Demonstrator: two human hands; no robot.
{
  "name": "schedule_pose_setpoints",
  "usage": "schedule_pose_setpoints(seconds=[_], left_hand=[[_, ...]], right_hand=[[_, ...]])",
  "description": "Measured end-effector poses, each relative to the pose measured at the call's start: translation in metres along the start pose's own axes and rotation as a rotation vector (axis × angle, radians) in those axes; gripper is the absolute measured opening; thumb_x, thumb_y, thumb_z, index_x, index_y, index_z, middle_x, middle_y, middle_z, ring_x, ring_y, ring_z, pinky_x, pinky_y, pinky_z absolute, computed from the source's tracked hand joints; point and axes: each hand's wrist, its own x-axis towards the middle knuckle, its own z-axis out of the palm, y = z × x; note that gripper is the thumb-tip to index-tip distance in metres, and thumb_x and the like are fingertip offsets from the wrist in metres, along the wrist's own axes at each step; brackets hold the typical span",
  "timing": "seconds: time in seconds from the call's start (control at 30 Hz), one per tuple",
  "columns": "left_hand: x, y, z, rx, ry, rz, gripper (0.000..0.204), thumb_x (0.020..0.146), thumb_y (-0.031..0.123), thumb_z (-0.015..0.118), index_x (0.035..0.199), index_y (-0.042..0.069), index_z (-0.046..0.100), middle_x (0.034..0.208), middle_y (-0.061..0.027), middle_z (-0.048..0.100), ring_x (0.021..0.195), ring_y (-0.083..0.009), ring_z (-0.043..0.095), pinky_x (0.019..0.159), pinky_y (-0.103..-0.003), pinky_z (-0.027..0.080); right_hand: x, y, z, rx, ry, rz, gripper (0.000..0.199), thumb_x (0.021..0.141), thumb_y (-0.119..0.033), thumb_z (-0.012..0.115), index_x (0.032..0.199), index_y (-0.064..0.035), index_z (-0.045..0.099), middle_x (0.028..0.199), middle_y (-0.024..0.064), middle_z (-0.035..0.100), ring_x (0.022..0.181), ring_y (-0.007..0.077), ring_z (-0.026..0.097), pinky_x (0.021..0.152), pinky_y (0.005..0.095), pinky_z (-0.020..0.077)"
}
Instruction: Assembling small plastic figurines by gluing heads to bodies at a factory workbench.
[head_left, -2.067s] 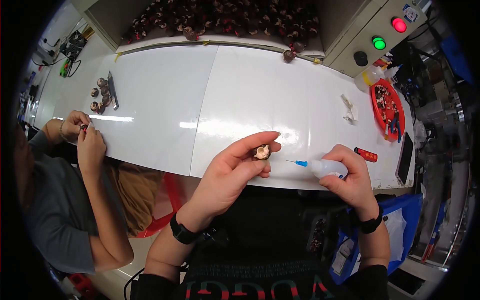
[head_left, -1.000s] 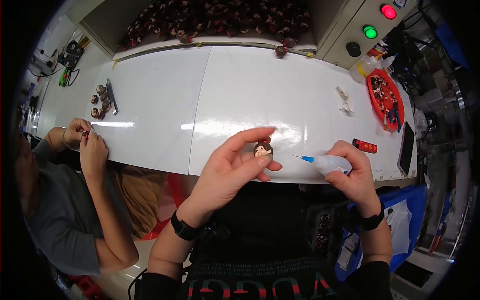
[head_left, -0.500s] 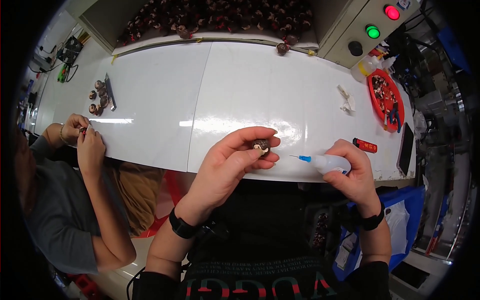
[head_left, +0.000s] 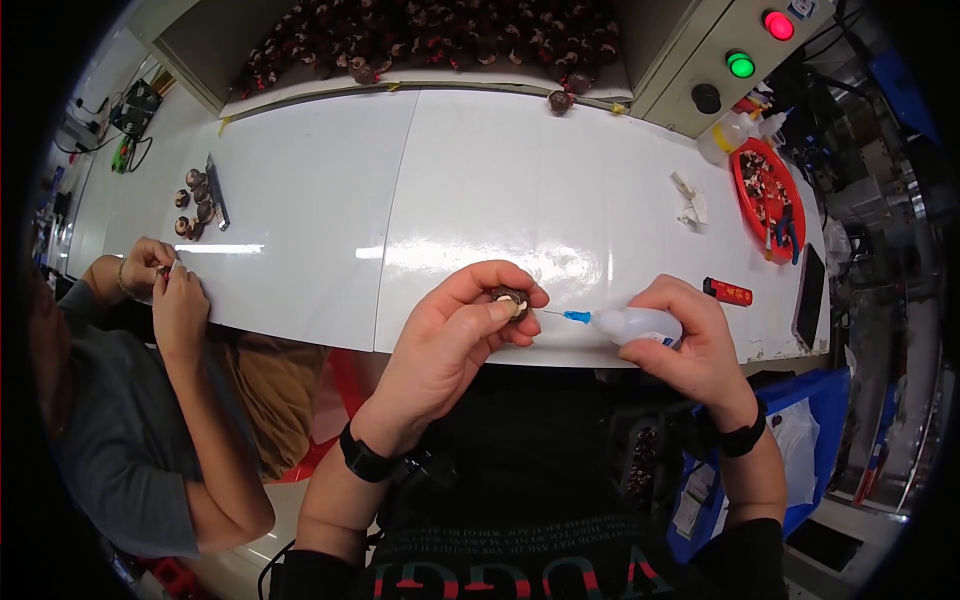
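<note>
Between thumb and fingers, my left hand [head_left: 450, 325] grips a small round doll head [head_left: 511, 302], dark brown with a pale part; the fingers cover some of it. My right hand [head_left: 690, 335] is wrapped round a whitish squeeze bottle [head_left: 640, 325] lying on its side. From its front comes a blue nozzle [head_left: 577, 316] with a thin needle pointing left at the head, the tip just short of my left fingers. Both hands are above the near edge of the white table [head_left: 480, 180].
A red lighter [head_left: 728, 292], a black phone [head_left: 811, 295], a crumpled white scrap [head_left: 688, 202] and a red tray [head_left: 740, 190] of small parts lie at right. Many similar heads [head_left: 430, 45] fill the box at the back. At left a co-worker's hands [head_left: 172, 290] hold a small piece.
My right hand has carried the bottle left, so the needle is nearer the doll head. My left hand has tilted the head slightly and shifted a little left.
</note>
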Motion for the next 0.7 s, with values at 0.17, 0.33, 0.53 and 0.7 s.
schedule_pose_setpoints(seconds=[0.17, 0.33, 0.53, 0.7], left_hand=[[0.0, 0.001, 0.006, 0.014, 0.037, 0.007, 0.023, 0.094, 0.008, 0.047, 0.115, 0.001, 0.054, 0.11, -0.0114, 0.059, 0.09, -0.0132, 0.059, 0.083, -0.027, 0.049], [0.0, 0.0, 0.001, 0.001, 0.029, 0.01, 0.025, 0.096, 0.006, 0.046, 0.119, 0.0, 0.053, 0.114, -0.0126, 0.059, 0.095, -0.013, 0.061, 0.087, -0.027, 0.05], [0.0, 0.0, 0.001, 0.005, 0.025, 0.013, 0.026, 0.096, 0.007, 0.048, 0.121, 0.0, 0.052, 0.116, -0.0131, 0.059, 0.096, -0.0135, 0.062, 0.088, -0.026, 0.051], [0.0, 0.001, 0.003, 0.035, 0.029, 0.01, 0.029, 0.096, 0.009, 0.05, 0.124, -0.001, 0.051, 0.119, -0.0141, 0.058, 0.098, -0.0143, 0.062, 0.088, -0.026, 0.051]], right_hand=[[0.003, -0.002, 0.002, -0.037, -0.003, -0.002, 0.027, 0.074, -0.018, 0.079, 0.091, -0.0037, 0.065, 0.082, 0.0055, 0.062, 0.073, 0.0158, 0.059, 0.064, 0.0261, 0.0443], [0.007, -0.006, 0.003, -0.067, 0.004, -0.014, 0.027, 0.075, -0.019, 0.079, 0.091, -0.0034, 0.065, 0.081, 0.0057, 0.062, 0.072, 0.0159, 0.06, 0.062, 0.026, 0.0444], [0.009, -0.008, 0.005, -0.094, 0.021, -0.014, 0.027, 0.074, -0.021, 0.079, 0.089, -0.0032, 0.064, 0.08, 0.006, 0.062, 0.07, 0.0162, 0.06, 0.061, 0.0267, 0.0449], [0.011, -0.014, 0.004, -0.14, 0.033, -0.015, 0.027, 0.075, -0.022, 0.079, 0.087, -0.0029, 0.064, 0.078, 0.0067, 0.062, 0.068, 0.0175, 0.06, 0.059, 0.0275, 0.045]])
